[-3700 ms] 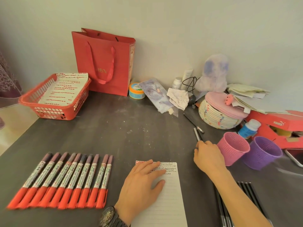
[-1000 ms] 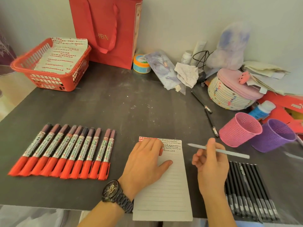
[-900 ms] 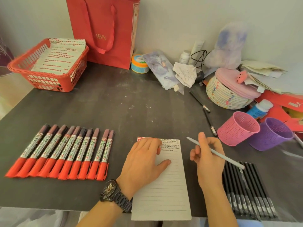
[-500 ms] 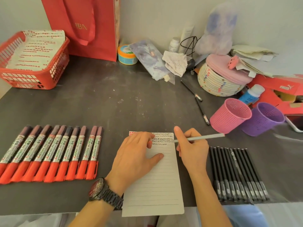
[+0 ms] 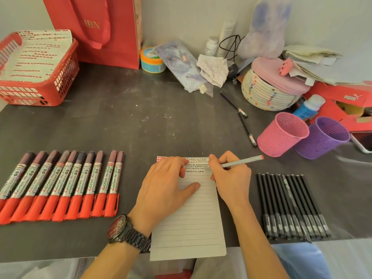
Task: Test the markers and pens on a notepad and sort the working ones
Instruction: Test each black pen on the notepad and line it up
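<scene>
**Head view of a dark, scuffed table (image 5: 141, 121), described from left to right.**

- **Far left:** a red plastic basket (image 5: 66, 85) with latticed walls holds white sheets (image 5: 40, 55) marked in red. Behind it stands a red paper bag (image 5: 120, 37) with a soft handle.
- **Near left:** ten markers (image 5: 60, 186) lie in a tight row, touching side by side. Each has a dark cap pointing away, a silvery printed barrel and an orange-red end toward the person.
- **Centre:** a lined white notepad (image 5: 189, 228) with rounded corners has its near edge overhanging the table edge. Small red and black test marks fill its top lines.
- **Left hand:** the left hand (image 5: 167, 190), with a dark metal-link watch (image 5: 124, 232) on its wrist, lies palm down on the upper left of the page. Its fingers are nearly straight and the thumb is spread, so it presses the pad flat and grips nothing.
- **Right hand:** the right hand (image 5: 231, 178) sits at the pad's upper right edge and pinches a slim pale-grey pen (image 5: 243, 161) between thumb and curled fingers. The pen's red-tipped back end slants up to the right. Its writing tip is hidden by the fingers, down at the marked lines.
- **Right:** thin black pens (image 5: 289, 206) lie parallel in a close row.
- **Beyond the black pens:** a pink cup (image 5: 281, 135) and a purple cup (image 5: 322, 139), both of perforated plastic, stand side by side. Two dark pens (image 5: 248, 129) lie loose just left of the pink cup.
</scene>
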